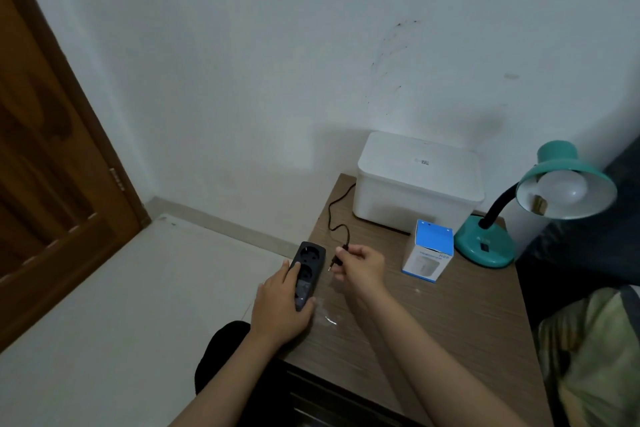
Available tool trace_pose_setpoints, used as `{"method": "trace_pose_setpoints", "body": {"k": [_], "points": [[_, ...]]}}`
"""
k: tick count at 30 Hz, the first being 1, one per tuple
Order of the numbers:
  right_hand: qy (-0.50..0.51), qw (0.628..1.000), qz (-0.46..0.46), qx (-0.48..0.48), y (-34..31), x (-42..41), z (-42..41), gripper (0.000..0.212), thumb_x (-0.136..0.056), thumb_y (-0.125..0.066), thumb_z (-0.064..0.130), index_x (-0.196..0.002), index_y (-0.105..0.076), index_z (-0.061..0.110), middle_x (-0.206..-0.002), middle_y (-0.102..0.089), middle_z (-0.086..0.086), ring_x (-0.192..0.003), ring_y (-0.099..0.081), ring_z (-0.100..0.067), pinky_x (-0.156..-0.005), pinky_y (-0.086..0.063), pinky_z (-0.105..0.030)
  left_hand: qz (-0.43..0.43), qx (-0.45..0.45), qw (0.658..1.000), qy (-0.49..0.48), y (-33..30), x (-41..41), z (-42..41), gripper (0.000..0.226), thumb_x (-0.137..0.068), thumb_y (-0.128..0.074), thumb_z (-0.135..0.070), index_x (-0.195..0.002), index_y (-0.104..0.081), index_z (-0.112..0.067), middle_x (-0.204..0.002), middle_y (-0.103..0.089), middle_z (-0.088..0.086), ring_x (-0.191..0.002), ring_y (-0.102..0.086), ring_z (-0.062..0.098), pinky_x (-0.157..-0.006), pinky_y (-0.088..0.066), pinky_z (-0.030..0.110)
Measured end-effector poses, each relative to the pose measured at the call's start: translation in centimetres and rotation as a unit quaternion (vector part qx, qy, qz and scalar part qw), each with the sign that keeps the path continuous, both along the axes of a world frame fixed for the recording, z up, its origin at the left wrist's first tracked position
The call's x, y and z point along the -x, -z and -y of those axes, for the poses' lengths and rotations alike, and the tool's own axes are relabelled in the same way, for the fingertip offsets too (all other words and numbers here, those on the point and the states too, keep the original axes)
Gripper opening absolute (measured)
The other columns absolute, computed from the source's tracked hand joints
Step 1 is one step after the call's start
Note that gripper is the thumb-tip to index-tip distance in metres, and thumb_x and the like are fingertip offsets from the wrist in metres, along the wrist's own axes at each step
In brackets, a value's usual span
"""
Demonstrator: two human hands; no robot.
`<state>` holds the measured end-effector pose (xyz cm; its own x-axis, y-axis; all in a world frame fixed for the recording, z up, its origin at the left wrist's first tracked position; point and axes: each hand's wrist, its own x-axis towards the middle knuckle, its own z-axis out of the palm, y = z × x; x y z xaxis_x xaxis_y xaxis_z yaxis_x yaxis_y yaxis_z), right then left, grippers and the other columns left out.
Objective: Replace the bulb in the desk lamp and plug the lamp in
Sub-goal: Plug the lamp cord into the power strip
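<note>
Right hand pinches the light, rigid lamp plug by its body, pins just beside the power strip, which left-hand fingers grip on the worktop edge

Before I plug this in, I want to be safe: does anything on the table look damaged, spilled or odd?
Nothing looks damaged. One oddity: a small clear glossy scrap or smear lies on the table beside the power strip; I cannot tell whether it is wet.
</note>
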<state>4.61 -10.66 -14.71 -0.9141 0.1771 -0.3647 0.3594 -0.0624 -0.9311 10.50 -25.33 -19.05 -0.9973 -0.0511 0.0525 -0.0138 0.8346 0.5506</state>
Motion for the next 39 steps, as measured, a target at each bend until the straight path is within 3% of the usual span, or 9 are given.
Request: {"method": "trace_pose_setpoints", "body": {"k": [3,5,8,10,15,20,26,35,39], "points": [[-0.013,0.999,-0.032,0.004,0.0,0.4,1.6,0.008,-0.083,-0.069,0.007,-0.089,-0.065,0.010,-0.086,-0.069,-0.010,-0.073,-0.070,-0.022,-0.074,-0.060,-0.041,-0.012,-0.026,1.000,-0.010,0.2,-0.1,-0.1,0.070,-0.079,-0.060,-0.041,-0.139,-0.034,-0.017,-0.147,-0.038,0.008,-0.127,-0.042,0.027,-0.103,-0.037,0.039],[-0.018,0.998,-0.056,-0.015,0.2,0.9,2.5,0.013,-0.077,-0.074,0.005,-0.082,-0.066,0.015,-0.081,-0.069,-0.008,-0.075,-0.070,-0.025,-0.075,-0.059,-0.042,-0.011,-0.035,0.999,-0.012,0.4,0.0,-0.2,0.070,-0.079,-0.060,-0.039,-0.139,-0.033,-0.016,-0.146,-0.038,0.007,-0.128,-0.041,0.026,-0.103,-0.037,0.036],[-0.037,0.987,-0.082,-0.133,1.1,1.7,3.3,0.016,-0.069,-0.079,0.013,-0.069,-0.067,0.024,-0.073,-0.070,0.003,-0.074,-0.069,-0.019,-0.073,-0.059,-0.040,-0.010,-0.048,0.999,-0.017,0.6,0.0,-0.1,0.070,-0.078,-0.060,-0.040,-0.138,-0.033,-0.017,-0.144,-0.041,0.005,-0.127,-0.041,0.024,-0.100,-0.041,0.036],[-0.046,0.980,-0.081,-0.178,1.6,2.0,3.5,0.011,-0.067,-0.079,0.020,-0.071,-0.069,0.024,-0.072,-0.071,0.007,-0.071,-0.068,-0.013,-0.071,-0.059,-0.041,-0.010,-0.052,0.998,-0.021,0.7,0.0,-0.1,0.071,-0.077,-0.060,-0.042,-0.138,-0.033,-0.017,-0.144,-0.041,0.005,-0.127,-0.041,0.023,-0.098,-0.043,0.035],[-0.086,0.959,-0.112,-0.247,1.0,2.1,3.8,0.012,-0.070,-0.079,0.013,-0.080,-0.074,0.013,-0.073,-0.069,0.002,-0.069,-0.063,-0.014,-0.068,-0.052,-0.027,-0.017,-0.054,0.998,-0.027,0.7,0.0,-0.2,0.070,-0.078,-0.061,-0.040,-0.138,-0.033,-0.016,-0.145,-0.040,0.005,-0.127,-0.040,0.022,-0.096,-0.044,0.034],[-0.114,0.939,-0.138,-0.294,0.6,2.5,4.0,0.016,-0.070,-0.079,0.012,-0.084,-0.074,0.008,-0.071,-0.064,0.001,-0.066,-0.058,-0.012,-0.064,-0.043,-0.021,-0.024,-0.081,0.996,-0.035,0.8,-0.2,-0.2,0.070,-0.075,-0.065,-0.036,-0.135,-0.038,-0.013,-0.137,-0.049,0.008,-0.122,-0.046,0.023,-0.095,-0.044,0.033],[-0.117,0.928,-0.163,-0.314,0.9,2.5,4.1,0.012,-0.069,-0.079,0.010,-0.080,-0.075,0.007,-0.067,-0.066,-0.001,-0.064,-0.058,-0.012,-0.063,-0.045,-0.021,-0.046,-0.096,0.993,-0.048,0.4,-0.2,-0.3,0.063,-0.073,-0.068,-0.031,-0.128,-0.044,-0.012,-0.122,-0.058,0.007,-0.111,-0.053,0.024,-0.086,-0.043,0.029],[-0.124,0.932,-0.146,-0.309,2.3,2.8,3.8,0.017,-0.072,-0.078,0.012,-0.088,-0.075,0.007,-0.078,-0.071,-0.005,-0.065,-0.059,-0.009,-0.064,-0.048,-0.021,-0.043,-0.097,0.993,-0.049,0.5,-0.2,-0.3,0.064,-0.074,-0.069,-0.032,-0.129,-0.043,-0.012,-0.123,-0.058,0.006,-0.113,-0.052,0.022,-0.086,-0.044,0.028],[-0.146,0.929,-0.130,-0.315,2.5,3.2,3.7,0.019,-0.071,-0.080,0.013,-0.089,-0.073,0.008,-0.071,-0.065,0.000,-0.062,-0.058,-0.007,-0.065,-0.050,-0.022,-0.044,-0.092,0.993,-0.051,0.6,-0.2,-0.3,0.064,-0.073,-0.069,-0.032,-0.129,-0.044,-0.012,-0.122,-0.058,0.007,-0.111,-0.053,0.023,-0.086,-0.045,0.031]]}}
